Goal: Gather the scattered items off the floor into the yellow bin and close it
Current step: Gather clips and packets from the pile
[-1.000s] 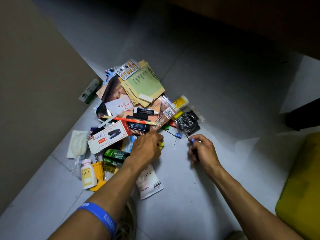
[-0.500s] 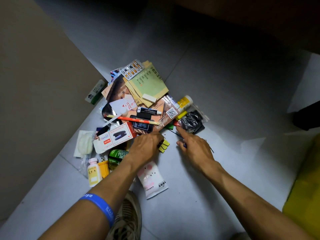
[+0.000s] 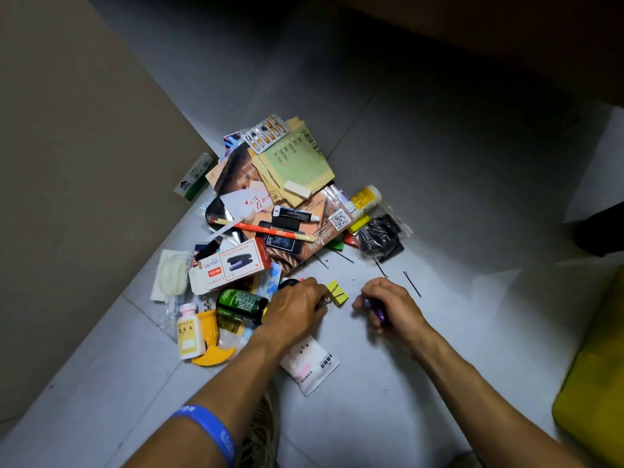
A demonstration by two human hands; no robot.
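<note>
Item 1, nearest: left hand (image 3: 297, 310), blue wristband (image 3: 211, 434) on its forearm. I see the fingers curled down over something small and shiny at the fingertips; what it is I cannot make out. A white sachet (image 3: 312, 366) lies under the wrist.

Item 2: right hand (image 3: 388, 305), fingers curled round small purple pieces (image 3: 380, 310), probably clips. A second ago this hand was further up at the edge of the pile with a blue piece in its fingertips, and half a second ago it lay flatter against the black bag; it has since drawn back towards me with its catch. I judge the small loose pieces are being collected first, so the job is barely begun.

Item 3, between the two sets of fingers: yellow clips (image 3: 337, 292), just beside the left fingertips, not yet picked up.

Item 4, beyond the right fingers: thin black hairpins (image 3: 412, 283), loose on the floor (image 3: 439, 163).

Item 5, beyond the left fingers: main pile; stapler box (image 3: 233, 265), green bottle (image 3: 241, 304), red pencil (image 3: 270, 231), booklets (image 3: 297, 163), pill blister (image 3: 266, 133), black bag (image 3: 381, 239).

Item 6: yellow bin (image 3: 594, 393), well to the right of the right hand, cut off by the frame; lid and opening not visible.
</note>
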